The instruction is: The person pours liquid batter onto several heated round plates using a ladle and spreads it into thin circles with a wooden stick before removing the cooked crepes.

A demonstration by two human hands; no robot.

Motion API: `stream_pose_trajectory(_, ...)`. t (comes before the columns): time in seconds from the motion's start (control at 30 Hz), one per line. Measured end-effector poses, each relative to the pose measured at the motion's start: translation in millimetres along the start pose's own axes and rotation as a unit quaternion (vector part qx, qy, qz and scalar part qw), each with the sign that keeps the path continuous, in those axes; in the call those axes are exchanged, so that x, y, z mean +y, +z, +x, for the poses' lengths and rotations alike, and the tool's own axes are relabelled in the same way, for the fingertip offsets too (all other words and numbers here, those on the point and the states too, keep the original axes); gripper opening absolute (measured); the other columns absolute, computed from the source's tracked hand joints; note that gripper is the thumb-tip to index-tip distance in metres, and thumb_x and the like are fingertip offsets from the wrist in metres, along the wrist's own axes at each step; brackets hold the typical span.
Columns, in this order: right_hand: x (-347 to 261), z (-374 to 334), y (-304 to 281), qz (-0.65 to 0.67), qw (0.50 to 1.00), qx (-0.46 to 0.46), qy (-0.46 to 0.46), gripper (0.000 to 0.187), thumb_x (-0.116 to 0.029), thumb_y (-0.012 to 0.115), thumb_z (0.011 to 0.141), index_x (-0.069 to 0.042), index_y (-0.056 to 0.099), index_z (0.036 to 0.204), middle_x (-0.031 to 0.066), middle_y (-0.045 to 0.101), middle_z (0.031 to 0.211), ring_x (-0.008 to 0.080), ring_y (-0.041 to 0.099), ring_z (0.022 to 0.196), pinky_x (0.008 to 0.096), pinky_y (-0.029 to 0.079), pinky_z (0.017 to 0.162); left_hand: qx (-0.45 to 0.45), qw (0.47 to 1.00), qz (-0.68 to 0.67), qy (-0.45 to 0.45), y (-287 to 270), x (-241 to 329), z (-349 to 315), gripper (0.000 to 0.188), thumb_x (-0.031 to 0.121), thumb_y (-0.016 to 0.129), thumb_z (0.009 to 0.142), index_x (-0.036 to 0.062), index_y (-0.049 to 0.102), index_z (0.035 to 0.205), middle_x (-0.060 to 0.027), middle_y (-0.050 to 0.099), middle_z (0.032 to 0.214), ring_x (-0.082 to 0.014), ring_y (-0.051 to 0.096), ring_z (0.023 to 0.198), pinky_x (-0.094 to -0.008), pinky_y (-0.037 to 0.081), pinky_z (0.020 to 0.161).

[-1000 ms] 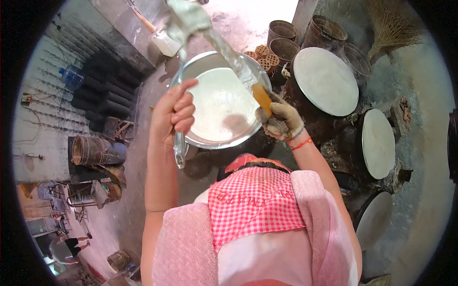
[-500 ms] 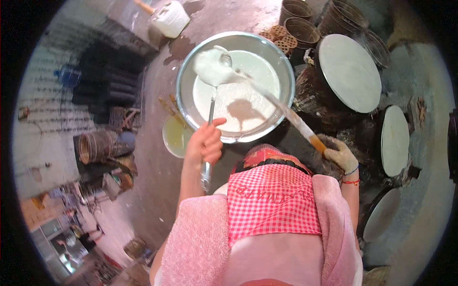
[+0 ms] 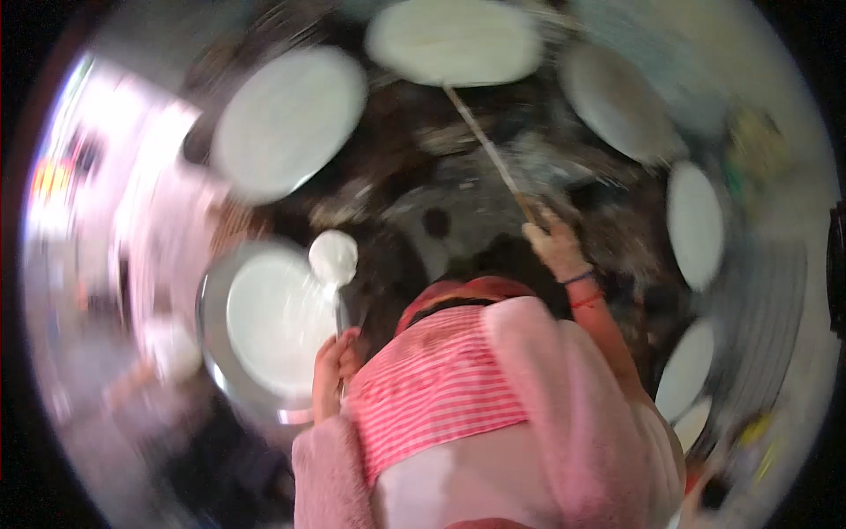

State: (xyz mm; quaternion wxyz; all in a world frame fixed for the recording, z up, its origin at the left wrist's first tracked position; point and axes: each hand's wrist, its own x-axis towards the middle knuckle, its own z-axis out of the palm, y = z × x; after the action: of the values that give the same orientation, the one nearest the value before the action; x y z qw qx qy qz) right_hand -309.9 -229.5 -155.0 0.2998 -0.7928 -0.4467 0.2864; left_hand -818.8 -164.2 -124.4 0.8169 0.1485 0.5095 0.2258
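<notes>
My left hand [image 3: 333, 366] grips a long-handled metal ladle [image 3: 333, 257], its bowl white, by the round silvery basin's [image 3: 216, 348] right rim; my right hand [image 3: 555, 249], nearer the round white-topped pan [image 3: 454, 44] ahead, holds a thin pale stick [image 3: 485, 144] slanting forward-left toward it.

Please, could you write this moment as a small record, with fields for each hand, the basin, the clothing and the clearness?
Left hand: holds a ladle, white in its bowl
Right hand: holds a long stick, far end by the edge of a round white surface; contact unclear
Basin: round, white liquid inside
Clothing: red-checked apron, pink towel
Clearness: blurred, especially toward the edges
</notes>
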Motion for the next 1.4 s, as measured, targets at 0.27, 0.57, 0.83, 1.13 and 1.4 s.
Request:
stream_pose_trajectory(0.27, 153.8, -27.1, -125.6, 0.433, 0.850, 0.226, 0.198, 0.027, -0.028, 0.060, 0.105, -0.007, 0.059, 0.123, -0.0013, 0.060, 0.081, 0.0077, 0.051, 0.053, 0.0266, 0.045, 0.048, -0.203, 0.941, 0.259, -0.076, 375.2, 44.5, 155.5, 0.029, 0.018, 0.052, 0.108, 0.0001, 0.058, 0.130, 0.0060, 0.038, 0.066, -0.0023, 0.028, 0.045, -0.0209, 0.019, 0.038)
stream_pose_trajectory(0.57, 272.6, -15.9, -214.7, 0.501, 0.757, 0.370, 0.200, 0.050, -0.025, 0.062, 0.105, 0.002, 0.051, 0.145, 0.0184, 0.054, 0.145, 0.0271, 0.056, 0.129, 0.0334, 0.051, 0.104, -0.291, 0.426, 0.640, 0.570, 711.1, -1.7, 249.6, 0.042, 0.015, 0.067, 0.096, 0.0011, 0.061, 0.136, -0.0245, 0.068, 0.118, -0.0410, 0.067, 0.108, -0.0428, 0.053, 0.092)
stream_pose_trajectory(0.83, 261.4, 76.3, -196.3, 0.350, 0.807, 0.424, 0.218, 0.038, -0.021, 0.061, 0.104, -0.005, 0.061, 0.139, 0.0065, 0.070, 0.103, 0.0204, 0.066, 0.090, 0.0328, 0.053, 0.081, -0.375, 0.653, 0.584, 0.304, 759.4, -61.1, 453.4, 0.040, 0.020, 0.069, 0.097, 0.0029, 0.064, 0.133, -0.0061, 0.066, 0.092, -0.0200, 0.064, 0.076, -0.0349, 0.049, 0.064)
stream_pose_trajectory(1.13, 170.9, 224.7, -271.2, 0.018, 0.895, 0.312, 0.318, 0.041, -0.029, 0.054, 0.101, -0.009, 0.058, 0.138, 0.0269, 0.068, 0.103, 0.0463, 0.066, 0.094, 0.0534, 0.053, 0.079, -0.330, 0.924, 0.183, 0.054, 806.2, 14.2, 533.7, 0.029, 0.017, 0.052, 0.107, -0.0010, 0.052, 0.130, -0.0005, 0.047, 0.082, -0.0095, 0.038, 0.062, -0.0266, 0.035, 0.055)
stream_pose_trajectory(1.4, 199.6, 217.9, -267.1, -0.014, 0.868, 0.448, 0.215, 0.045, -0.036, 0.053, 0.101, 0.000, 0.066, 0.125, 0.0271, 0.070, 0.105, 0.0451, 0.067, 0.100, 0.0522, 0.054, 0.085, -0.245, 0.916, 0.294, 0.117, 658.1, 151.6, 466.9, 0.041, 0.023, 0.051, 0.109, -0.0008, 0.051, 0.142, 0.0042, 0.044, 0.073, -0.0054, 0.034, 0.053, -0.0234, 0.028, 0.047)
